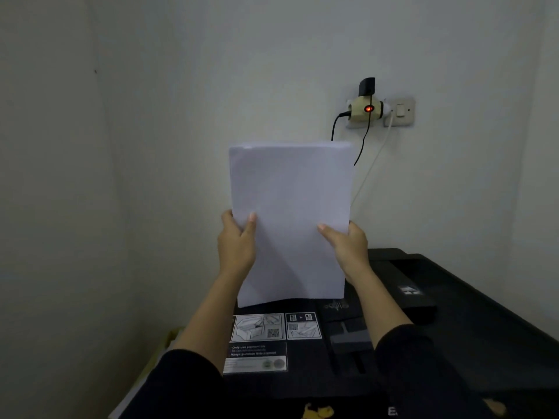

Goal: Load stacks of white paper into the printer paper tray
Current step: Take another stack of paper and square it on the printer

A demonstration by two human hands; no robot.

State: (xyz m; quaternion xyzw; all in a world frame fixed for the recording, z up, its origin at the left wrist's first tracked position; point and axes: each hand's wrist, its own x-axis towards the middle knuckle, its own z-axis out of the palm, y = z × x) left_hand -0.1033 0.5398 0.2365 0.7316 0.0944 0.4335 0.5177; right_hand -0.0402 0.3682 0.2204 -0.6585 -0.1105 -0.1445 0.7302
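Observation:
A stack of white paper (290, 207) stands upright in the middle of the head view, held above the black printer (453, 313). My left hand (237, 241) grips its left edge, thumb on the front sheet. My right hand (348, 247) grips its right edge the same way. The stack's bottom edge hangs just over the printer's top, near the instruction stickers (258, 328) and a grey paper guide (348, 337). Whether the paper touches the printer I cannot tell.
A wall socket adapter with a red light (367, 108) and black and white cables (361, 146) sits on the wall behind the paper, beside a light switch (400, 111). Walls close in at the left and back. Something yellowish-white (165, 343) lies left of the printer.

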